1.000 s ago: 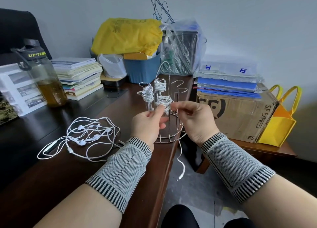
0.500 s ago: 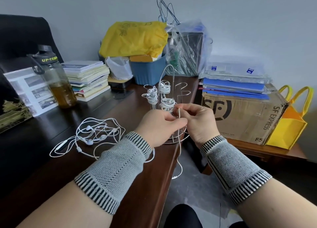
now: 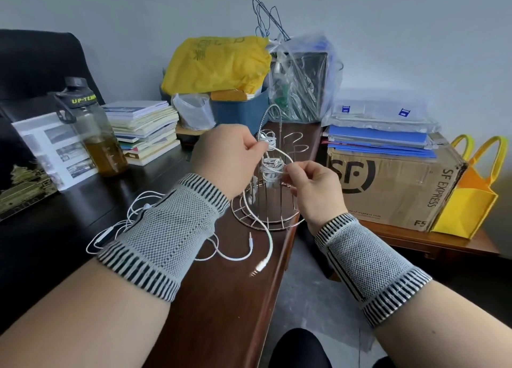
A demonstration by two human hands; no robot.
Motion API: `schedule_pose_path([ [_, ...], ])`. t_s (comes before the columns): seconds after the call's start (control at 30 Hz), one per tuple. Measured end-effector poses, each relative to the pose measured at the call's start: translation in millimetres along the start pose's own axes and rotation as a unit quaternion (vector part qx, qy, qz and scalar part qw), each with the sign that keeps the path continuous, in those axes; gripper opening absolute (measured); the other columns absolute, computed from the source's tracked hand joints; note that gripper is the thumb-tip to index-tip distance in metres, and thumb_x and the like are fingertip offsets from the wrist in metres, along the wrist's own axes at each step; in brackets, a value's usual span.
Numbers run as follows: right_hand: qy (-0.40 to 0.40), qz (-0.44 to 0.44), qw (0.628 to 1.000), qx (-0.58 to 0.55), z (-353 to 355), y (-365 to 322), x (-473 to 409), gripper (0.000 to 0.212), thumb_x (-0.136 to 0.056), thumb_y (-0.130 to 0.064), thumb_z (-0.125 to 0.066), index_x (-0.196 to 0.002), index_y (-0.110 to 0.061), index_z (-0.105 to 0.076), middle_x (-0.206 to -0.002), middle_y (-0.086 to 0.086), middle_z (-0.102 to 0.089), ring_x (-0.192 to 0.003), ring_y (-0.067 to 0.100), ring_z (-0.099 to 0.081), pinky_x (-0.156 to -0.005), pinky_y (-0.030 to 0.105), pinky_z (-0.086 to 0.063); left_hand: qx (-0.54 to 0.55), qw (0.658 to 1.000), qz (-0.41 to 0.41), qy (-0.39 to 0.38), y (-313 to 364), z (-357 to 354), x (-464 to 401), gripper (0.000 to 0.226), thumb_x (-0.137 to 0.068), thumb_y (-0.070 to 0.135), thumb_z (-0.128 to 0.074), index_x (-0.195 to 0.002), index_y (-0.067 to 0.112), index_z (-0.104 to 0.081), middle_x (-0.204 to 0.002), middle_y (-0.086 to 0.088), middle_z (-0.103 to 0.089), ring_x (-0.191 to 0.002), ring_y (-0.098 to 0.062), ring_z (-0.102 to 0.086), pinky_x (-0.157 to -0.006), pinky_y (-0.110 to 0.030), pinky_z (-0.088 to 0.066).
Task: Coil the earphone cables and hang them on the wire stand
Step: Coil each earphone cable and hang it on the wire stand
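The wire stand (image 3: 267, 209) sits at the desk's right edge, with coiled white earphone bundles (image 3: 273, 168) hanging on its hooks. My left hand (image 3: 227, 160) is raised and pinches a white earphone cable (image 3: 266, 229) near the upper hook. My right hand (image 3: 313, 184) pinches the same cable beside the lower bundle. The cable arcs between the hands, then trails down to its plug (image 3: 259, 268) near the desk edge. A loose tangle of earphones (image 3: 133, 215) lies on the desk, partly hidden under my left wrist.
A drink bottle (image 3: 94, 135), stacked books (image 3: 144, 129) and a blue bin (image 3: 238, 110) under a yellow bag stand behind. A cardboard box (image 3: 393, 184) and yellow tote (image 3: 471, 193) sit on the low table to the right. The floor gap lies below the stand.
My left hand has lifted up and left with the cable, opening a loop between the hands. The cable's hanging tail has swung up onto the desk edge. The view has moved closer.
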State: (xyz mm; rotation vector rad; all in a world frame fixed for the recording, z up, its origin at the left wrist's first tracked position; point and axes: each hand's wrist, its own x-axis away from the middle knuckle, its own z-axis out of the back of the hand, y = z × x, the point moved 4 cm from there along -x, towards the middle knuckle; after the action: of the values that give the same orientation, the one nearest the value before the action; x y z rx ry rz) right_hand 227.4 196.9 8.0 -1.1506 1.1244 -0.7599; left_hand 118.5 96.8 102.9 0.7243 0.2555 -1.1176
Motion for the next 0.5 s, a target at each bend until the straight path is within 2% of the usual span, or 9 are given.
schedule_pose_path([
  [0.1, 0.013, -0.017, 1.000, 0.017, -3, 0, -3, 0.021, -0.089, -0.027, -0.058, -0.070, -0.019, -0.064, -0.080, 0.006, -0.073, -0.083, 0.028, -0.070, -0.081, 0.051, -0.055, -0.064, 0.998, 0.000, 0.003, -4, -7, -4, 0.051, -0.095, 0.044, -0.053, -0.063, 0.005, -0.064, -0.062, -0.012, -0.064, -0.063, -0.026, -0.061, -0.061, -0.037, -0.051],
  [0.2, 0.018, -0.025, 0.999, 0.035, -5, -1, -7, 0.024, -0.087, -0.031, -0.055, -0.070, -0.016, -0.062, -0.079, 0.011, -0.072, -0.081, 0.032, -0.069, -0.078, 0.054, -0.054, -0.106, 0.994, 0.008, -0.011, -9, -16, -1, 0.056, -0.098, 0.041, -0.047, -0.051, 0.012, -0.044, -0.049, -0.004, -0.045, -0.048, -0.019, -0.045, -0.045, -0.028, -0.030],
  [0.27, 0.024, -0.033, 0.998, 0.041, -6, -1, -10, 0.028, -0.081, -0.037, -0.053, -0.067, -0.014, -0.061, -0.077, 0.013, -0.072, -0.079, 0.034, -0.069, -0.075, 0.056, -0.054, -0.111, 0.993, 0.015, -0.021, -12, -23, 1, 0.055, -0.099, 0.038, -0.044, -0.050, 0.013, -0.039, -0.049, -0.002, -0.040, -0.047, -0.017, -0.041, -0.044, -0.027, -0.024],
  [0.43, 0.049, -0.063, 0.996, 0.038, -7, 1, -18, 0.035, -0.068, -0.043, -0.054, -0.053, -0.011, -0.058, -0.069, 0.015, -0.070, -0.074, 0.035, -0.069, -0.074, 0.056, -0.055, -0.070, 0.996, 0.033, -0.032, -21, -34, -1, 0.053, -0.098, 0.037, -0.043, -0.052, 0.012, -0.046, -0.057, -0.005, -0.052, -0.057, -0.022, -0.051, -0.051, -0.029, -0.035],
  [0.5, 0.055, -0.078, 0.995, 0.028, -7, 4, -20, 0.036, -0.063, -0.044, -0.057, -0.047, -0.012, -0.061, -0.065, 0.014, -0.070, -0.072, 0.034, -0.069, -0.073, 0.056, -0.055, -0.075, 0.996, 0.024, -0.036, -23, -37, 1, 0.053, -0.099, 0.037, -0.042, -0.053, 0.012, -0.046, -0.058, -0.003, -0.050, -0.059, -0.022, -0.048, -0.054, -0.030, -0.034],
])
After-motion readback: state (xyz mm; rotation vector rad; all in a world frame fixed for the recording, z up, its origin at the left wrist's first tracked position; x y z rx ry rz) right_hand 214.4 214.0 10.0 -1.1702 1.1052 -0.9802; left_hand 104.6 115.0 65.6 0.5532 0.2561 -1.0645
